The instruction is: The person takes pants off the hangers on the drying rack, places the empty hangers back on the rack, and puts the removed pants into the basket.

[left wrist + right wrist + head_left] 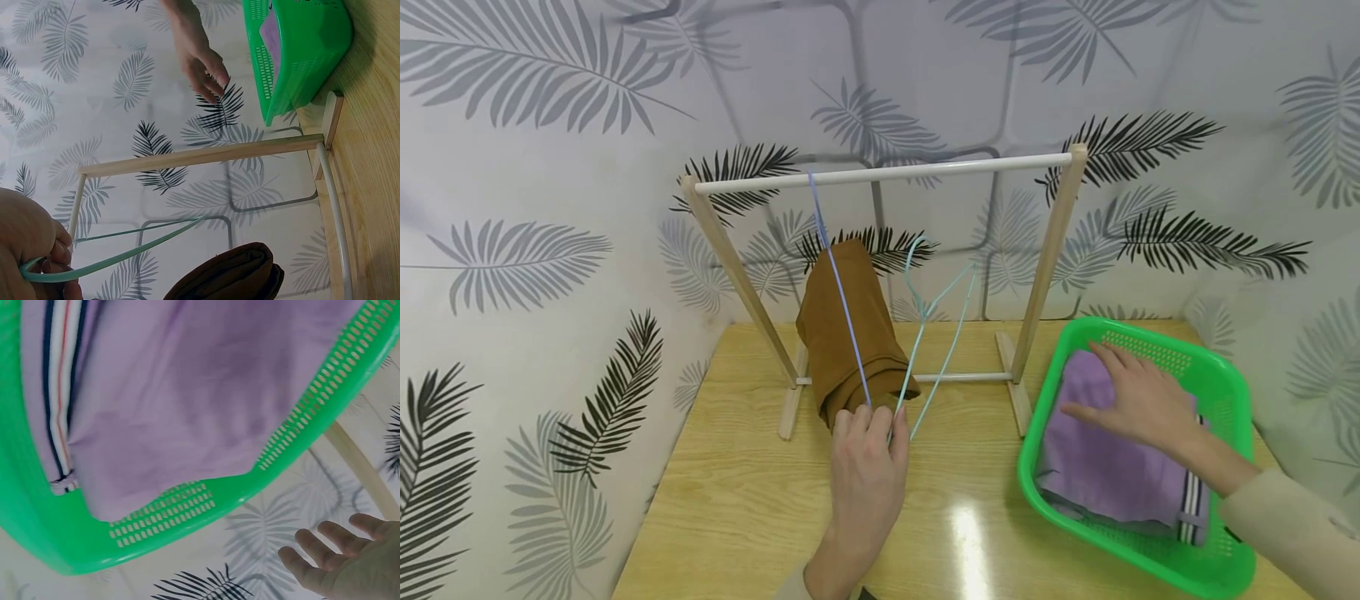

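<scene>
My left hand (868, 467) grips the lower bar of a mint-green wire hanger (921, 333), whose hook points up in front of the rack. In the left wrist view, curled fingers (59, 256) wrap the hanger (119, 256). Over the green basket (1236, 400), my right hand (1138, 400) hovers with fingers spread, holding nothing. Beneath it lies a folded purple garment (1078, 450) with a striped band (61, 381) along one side. Beside the left hand, a blue hanger (842, 300) hooks over the rack's top rail and carries a folded brown garment (842, 317).
The rack has a white top rail (955, 167), wooden posts (1048, 267) and a low white crossbar (966, 377). It stands on a wooden table (730, 500) against a wall (535, 275) covered in leaf patterns. The basket sits right of the rack.
</scene>
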`<state>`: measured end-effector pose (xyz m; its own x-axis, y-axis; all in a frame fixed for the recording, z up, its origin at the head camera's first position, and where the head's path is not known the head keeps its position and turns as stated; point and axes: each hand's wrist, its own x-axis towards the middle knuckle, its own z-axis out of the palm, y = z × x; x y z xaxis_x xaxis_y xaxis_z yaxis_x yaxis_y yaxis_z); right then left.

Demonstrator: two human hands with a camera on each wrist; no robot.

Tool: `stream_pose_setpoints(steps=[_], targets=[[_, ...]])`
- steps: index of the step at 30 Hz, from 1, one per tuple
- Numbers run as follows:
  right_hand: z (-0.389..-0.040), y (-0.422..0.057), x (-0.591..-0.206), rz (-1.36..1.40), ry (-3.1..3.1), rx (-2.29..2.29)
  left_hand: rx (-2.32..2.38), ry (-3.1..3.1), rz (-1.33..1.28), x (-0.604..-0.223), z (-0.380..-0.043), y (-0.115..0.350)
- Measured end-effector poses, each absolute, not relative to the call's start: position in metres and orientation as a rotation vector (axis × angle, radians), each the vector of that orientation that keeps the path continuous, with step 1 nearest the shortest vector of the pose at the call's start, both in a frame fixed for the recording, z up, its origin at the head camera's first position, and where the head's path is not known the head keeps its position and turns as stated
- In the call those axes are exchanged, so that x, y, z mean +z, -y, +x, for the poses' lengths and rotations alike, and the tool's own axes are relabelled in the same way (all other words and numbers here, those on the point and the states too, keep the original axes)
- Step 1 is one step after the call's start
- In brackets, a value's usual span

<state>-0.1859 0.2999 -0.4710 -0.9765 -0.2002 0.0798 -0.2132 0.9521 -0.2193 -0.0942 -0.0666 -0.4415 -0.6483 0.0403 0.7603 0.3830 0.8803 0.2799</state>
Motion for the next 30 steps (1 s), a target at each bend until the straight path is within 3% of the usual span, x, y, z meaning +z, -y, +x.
stream_pose_setpoints(steps=[12,30], targets=[[-0.195,-0.279,-0.449,0.310,2.684,0.485,-0.567,2.232,-0.287,-0.442,-0.092,0.068],[-0.241,-0.270,-0.444,0.293,2.405,0.349,-0.548,2.237,-0.287,-0.442,-0.093,0.069]])
